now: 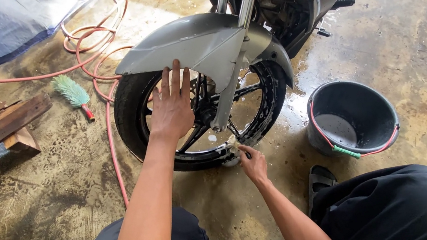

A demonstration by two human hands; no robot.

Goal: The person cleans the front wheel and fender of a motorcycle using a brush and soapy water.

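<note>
Pressing flat, fingers spread, the left hand (pixel 171 109) steadies the black spoked motorcycle front wheel (pixel 199 117) under its grey mudguard (pixel 196 45); the right hand (pixel 253 165), fingers pinched on a small soapy scrubber (pixel 233 144), works the wheel's bottom rim on the wet concrete floor (pixel 39 210). Scrubbing seems underway; the dark plastic bucket (pixel 351 118) stands near.

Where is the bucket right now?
In the head view the dark bucket stands on the wet floor at the right, beside the front wheel and just beyond the person's right knee.
</note>
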